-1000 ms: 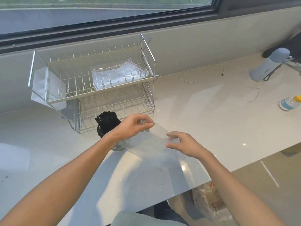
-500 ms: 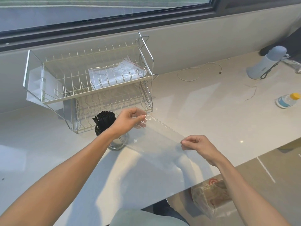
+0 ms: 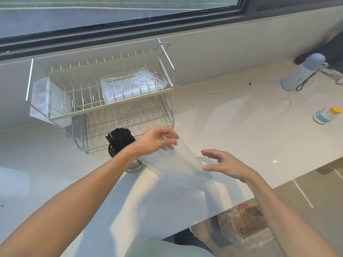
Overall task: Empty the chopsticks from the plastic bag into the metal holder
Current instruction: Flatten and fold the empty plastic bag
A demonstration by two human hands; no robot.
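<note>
Two bare hands work at centre frame over a white countertop (image 3: 241,127). Left hand (image 3: 156,140) pinches the upper end of one clear, empty plastic bag (image 3: 178,164), fingers closed on it. Right hand (image 3: 224,165) is at the bag's lower right edge, fingers spread apart, thumb tip touching or just beside the film; grip cannot be told. One bundle of black chopsticks (image 3: 119,136) stands upright in one metal holder (image 3: 132,165), left of centre, partly hidden behind the left forearm, just in front of one two-tier wire dish rack (image 3: 104,101). One zip bag with a red seal strip (image 3: 133,84) lies on the rack's top tier. Right side: one pale blue flask (image 3: 300,75), its lettering unreadable; one small bottle with yellow cap (image 3: 327,115), blue label too blurred to read; one white cable (image 3: 226,84). One printed packet (image 3: 245,225) at lower right, red ring mark, text illegible.
</note>
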